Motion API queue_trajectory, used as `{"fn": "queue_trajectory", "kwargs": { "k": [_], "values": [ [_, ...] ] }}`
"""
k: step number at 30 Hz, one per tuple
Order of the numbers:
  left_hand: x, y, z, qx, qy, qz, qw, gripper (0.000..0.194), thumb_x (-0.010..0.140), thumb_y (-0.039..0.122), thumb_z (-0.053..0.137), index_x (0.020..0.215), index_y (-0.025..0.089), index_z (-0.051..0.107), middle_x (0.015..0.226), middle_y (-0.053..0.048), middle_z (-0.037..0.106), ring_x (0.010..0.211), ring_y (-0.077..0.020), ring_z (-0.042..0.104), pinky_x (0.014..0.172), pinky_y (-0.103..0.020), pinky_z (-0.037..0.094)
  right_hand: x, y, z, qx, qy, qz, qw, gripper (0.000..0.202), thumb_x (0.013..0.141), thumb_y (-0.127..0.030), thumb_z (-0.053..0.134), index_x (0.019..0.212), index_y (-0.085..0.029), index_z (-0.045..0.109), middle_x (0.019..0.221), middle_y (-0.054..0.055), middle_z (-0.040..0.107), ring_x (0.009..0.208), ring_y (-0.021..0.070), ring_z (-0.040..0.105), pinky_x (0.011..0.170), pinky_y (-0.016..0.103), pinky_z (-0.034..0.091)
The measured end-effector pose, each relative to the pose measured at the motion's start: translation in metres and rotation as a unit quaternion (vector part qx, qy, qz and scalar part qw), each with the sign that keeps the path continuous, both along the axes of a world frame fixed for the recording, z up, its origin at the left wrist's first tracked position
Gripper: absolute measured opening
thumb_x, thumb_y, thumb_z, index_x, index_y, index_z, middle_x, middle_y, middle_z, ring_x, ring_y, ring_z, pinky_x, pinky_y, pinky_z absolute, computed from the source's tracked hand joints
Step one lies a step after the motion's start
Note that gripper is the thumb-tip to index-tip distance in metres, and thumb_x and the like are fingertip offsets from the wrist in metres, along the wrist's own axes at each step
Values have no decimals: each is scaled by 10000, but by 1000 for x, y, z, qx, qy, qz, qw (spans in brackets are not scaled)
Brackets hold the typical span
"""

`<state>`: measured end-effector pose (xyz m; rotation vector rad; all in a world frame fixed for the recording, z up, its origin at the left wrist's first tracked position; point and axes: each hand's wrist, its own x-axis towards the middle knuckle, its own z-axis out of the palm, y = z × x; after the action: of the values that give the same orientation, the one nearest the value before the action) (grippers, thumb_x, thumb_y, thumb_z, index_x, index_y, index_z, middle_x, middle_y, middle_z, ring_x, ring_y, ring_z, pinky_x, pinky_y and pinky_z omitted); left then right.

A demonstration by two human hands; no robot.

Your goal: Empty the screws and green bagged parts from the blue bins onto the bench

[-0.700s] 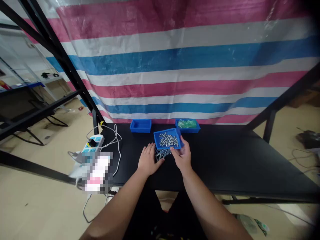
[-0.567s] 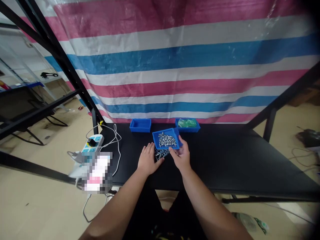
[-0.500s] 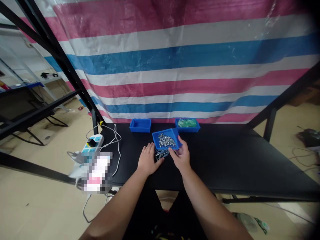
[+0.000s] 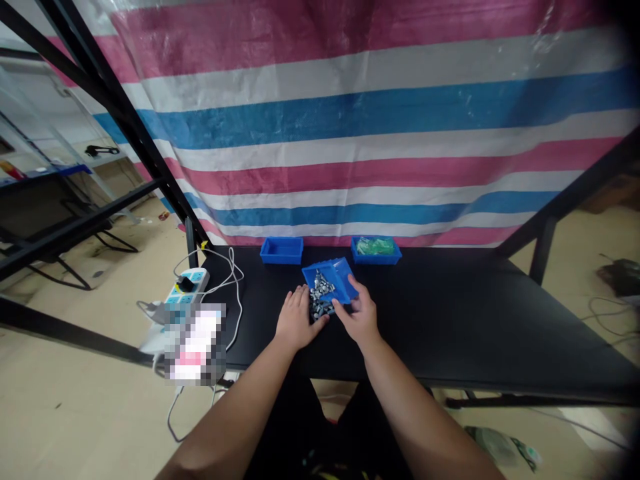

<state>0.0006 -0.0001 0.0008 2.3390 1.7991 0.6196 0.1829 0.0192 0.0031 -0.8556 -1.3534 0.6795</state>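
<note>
Our right hand (image 4: 361, 319) grips the tilted tray (image 4: 336, 278); its near edge is hidden; left hand (image 4: 296, 321) lies spread beside the screws (image 4: 320, 308).

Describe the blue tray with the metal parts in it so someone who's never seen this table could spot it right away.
On the black table in front of the striped tarp are three blue trays. Two sit flat by the tarp: an empty-looking one and one with green contents. The tilted tray is nearer, held in the right hand, with small silver parts heaped at its low corner beside the left hand.
</note>
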Motion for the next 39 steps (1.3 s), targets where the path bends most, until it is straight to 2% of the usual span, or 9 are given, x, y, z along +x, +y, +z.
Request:
{"fn": "queue_trajectory", "kwargs": {
  "k": [7, 21, 27, 32, 39],
  "values": [
    [0, -1, 0, 7, 1, -3, 1000, 876, 889, 638, 549, 1520, 79, 313, 1568, -199, 388, 1489, -325, 309, 1239, -512, 233, 3, 1, -3, 43, -46, -24, 998, 652, 802, -219, 765, 1414, -224, 541, 1385, 142, 601, 1128, 282, 687, 925, 414, 622],
    [0, -1, 0, 10, -7, -1, 1000, 888, 874, 620, 582, 1524, 83, 304, 1562, -199, 396, 1485, -328, 316, 1234, -515, 243, 10, 2, -2, 55, -74, -62, 994, 660, 804, -206, 752, 1429, -227, 539, 1365, 145, 604, 1104, 276, 691, 889, 402, 634],
    [0, -1, 1, 5, -5, 3, 1000, 908, 869, 617, 590, 1527, 63, 299, 1563, -205, 393, 1484, -327, 317, 1238, -505, 237, 13, 2, 0, 77, -102, -85, 988, 647, 804, -204, 747, 1420, -250, 552, 1393, 136, 583, 1162, 292, 660, 892, 417, 629],
    [-1, -1, 0, 12, -19, -2, 1000, 876, 880, 607, 582, 1542, 114, 288, 1565, -192, 394, 1484, -329, 318, 1230, -531, 240, 17, 3, 0, 83, -113, -102, 985, 651, 811, -207, 739, 1430, -253, 541, 1381, 141, 583, 1109, 283, 681, 869, 413, 636],
    [-1, -1, -2, 16, -21, -5, 1000, 871, 876, 605, 595, 1548, 146, 285, 1571, -185, 387, 1481, -329, 324, 1225, -542, 242, 20, 4, 2, 110, -138, -124, 976, 633, 817, -204, 729, 1421, -260, 549, 1348, 127, 604, 1184, 297, 642, 986, 471, 586]
  ]
}}
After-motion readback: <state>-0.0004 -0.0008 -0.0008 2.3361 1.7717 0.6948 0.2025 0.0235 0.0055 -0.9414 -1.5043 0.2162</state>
